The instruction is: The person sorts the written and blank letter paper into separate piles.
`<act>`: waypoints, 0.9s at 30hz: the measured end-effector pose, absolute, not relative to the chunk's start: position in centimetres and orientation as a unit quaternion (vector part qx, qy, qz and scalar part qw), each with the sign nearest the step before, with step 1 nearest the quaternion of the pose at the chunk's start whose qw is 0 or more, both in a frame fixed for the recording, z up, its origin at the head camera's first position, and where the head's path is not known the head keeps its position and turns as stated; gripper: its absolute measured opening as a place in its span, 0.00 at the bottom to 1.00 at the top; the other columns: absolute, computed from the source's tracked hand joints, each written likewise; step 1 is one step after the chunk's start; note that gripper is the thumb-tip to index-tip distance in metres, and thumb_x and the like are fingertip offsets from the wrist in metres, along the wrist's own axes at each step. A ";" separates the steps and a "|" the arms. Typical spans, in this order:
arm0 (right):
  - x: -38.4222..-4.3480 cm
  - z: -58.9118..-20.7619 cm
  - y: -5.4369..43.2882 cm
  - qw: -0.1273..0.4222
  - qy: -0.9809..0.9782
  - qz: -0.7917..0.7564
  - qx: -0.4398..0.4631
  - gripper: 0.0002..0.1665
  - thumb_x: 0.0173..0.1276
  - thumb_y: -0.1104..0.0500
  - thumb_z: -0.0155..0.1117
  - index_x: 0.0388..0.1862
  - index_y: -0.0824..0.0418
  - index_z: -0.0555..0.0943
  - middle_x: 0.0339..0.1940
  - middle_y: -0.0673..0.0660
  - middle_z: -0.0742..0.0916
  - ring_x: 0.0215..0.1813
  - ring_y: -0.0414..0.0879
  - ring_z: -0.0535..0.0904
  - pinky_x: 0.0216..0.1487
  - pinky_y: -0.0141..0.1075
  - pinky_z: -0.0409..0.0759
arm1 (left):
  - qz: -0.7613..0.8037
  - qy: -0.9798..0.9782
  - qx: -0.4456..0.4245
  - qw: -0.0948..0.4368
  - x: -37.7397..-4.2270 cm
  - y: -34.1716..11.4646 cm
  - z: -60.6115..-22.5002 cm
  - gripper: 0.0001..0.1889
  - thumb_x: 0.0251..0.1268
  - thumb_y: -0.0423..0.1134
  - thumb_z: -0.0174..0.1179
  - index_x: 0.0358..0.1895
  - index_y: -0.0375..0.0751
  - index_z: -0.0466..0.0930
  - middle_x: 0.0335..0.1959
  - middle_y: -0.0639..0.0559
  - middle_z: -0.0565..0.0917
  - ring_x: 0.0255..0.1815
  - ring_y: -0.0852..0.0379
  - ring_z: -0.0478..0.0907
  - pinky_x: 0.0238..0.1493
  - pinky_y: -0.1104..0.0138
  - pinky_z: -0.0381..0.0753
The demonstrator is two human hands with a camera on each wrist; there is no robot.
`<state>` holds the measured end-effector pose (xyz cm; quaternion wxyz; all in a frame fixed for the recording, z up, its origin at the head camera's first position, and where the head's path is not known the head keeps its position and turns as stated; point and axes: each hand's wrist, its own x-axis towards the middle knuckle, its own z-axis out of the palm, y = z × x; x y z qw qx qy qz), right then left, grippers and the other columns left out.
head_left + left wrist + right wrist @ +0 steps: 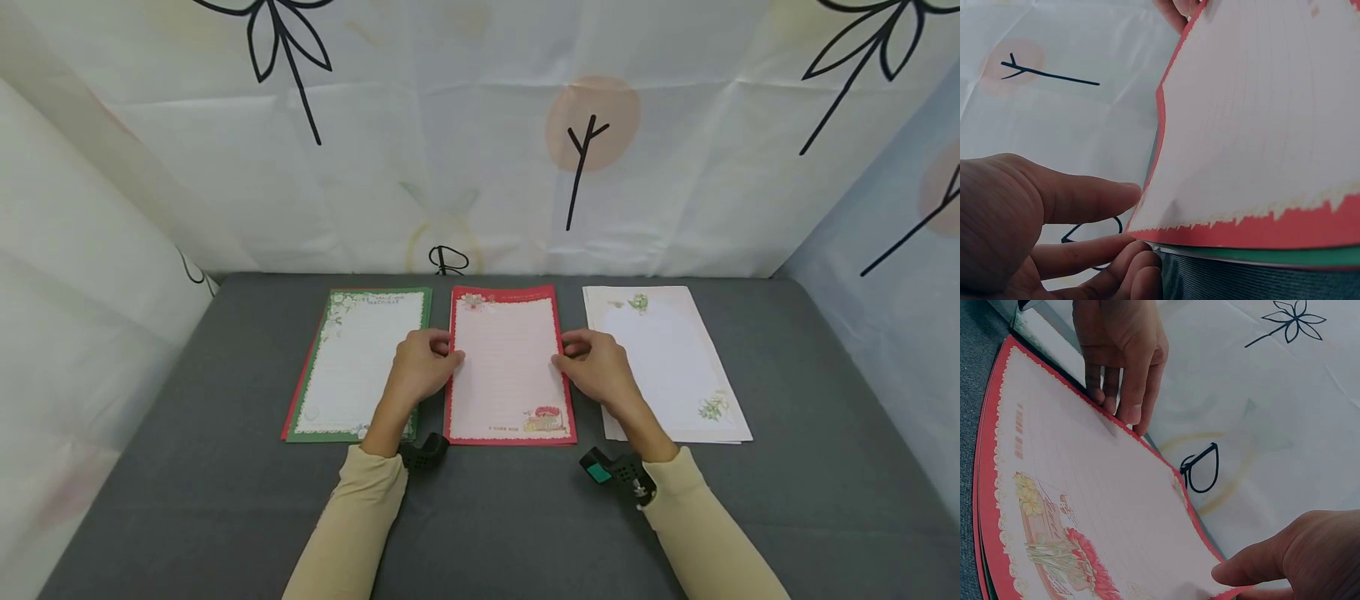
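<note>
A stack of red-bordered letter paper, pale pink and lined, lies in the middle of the dark table. My left hand pinches its left edge, thumb on top and fingers at the side and beneath. Opposite it, my right hand pinches the right edge. In the left wrist view the letter paper bends slightly, and a green layer shows under the red one. The right wrist view shows several layers along the near edge of the letter paper, with flowers printed in one corner.
To the left lies green-bordered letter paper with a red sheet peeking out beneath. White letter paper printed with green leaves lies to the right, its sheets slightly misaligned. A patterned white cloth hangs behind the grey table.
</note>
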<state>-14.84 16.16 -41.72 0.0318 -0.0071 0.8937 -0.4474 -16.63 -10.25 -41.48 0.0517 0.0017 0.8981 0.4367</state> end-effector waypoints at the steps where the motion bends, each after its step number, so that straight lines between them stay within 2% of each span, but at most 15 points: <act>1: -14.8 -41.8 16.2 0.029 0.893 -0.450 -0.008 0.23 0.68 0.64 0.68 0.59 0.73 0.80 0.44 0.66 0.86 0.45 0.58 0.85 0.40 0.43 0.80 | 0.440 0.897 0.000 0.049 -16.6 -10.2 -41.5 0.19 0.64 0.34 0.67 0.56 0.29 0.83 0.40 0.40 0.84 0.39 0.46 0.84 0.38 0.55 0.83; 12: -15.0 -42.0 16.0 0.023 0.870 -0.492 -0.004 0.23 0.67 0.68 0.68 0.60 0.72 0.78 0.41 0.67 0.88 0.40 0.57 0.85 0.38 0.38 0.80 | 0.503 0.863 -0.013 0.028 -16.8 -10.3 -41.8 0.19 0.58 0.26 0.70 0.54 0.29 0.84 0.38 0.40 0.85 0.38 0.46 0.86 0.42 0.55 0.85; 27: -15.2 -42.4 15.9 0.044 0.862 -0.505 0.003 0.23 0.67 0.69 0.67 0.59 0.73 0.76 0.40 0.67 0.88 0.38 0.53 0.85 0.36 0.35 0.79 | 0.511 0.859 -0.026 0.024 -17.0 -10.6 -42.4 0.13 0.61 0.26 0.68 0.49 0.30 0.86 0.35 0.41 0.85 0.39 0.46 0.86 0.40 0.57 0.85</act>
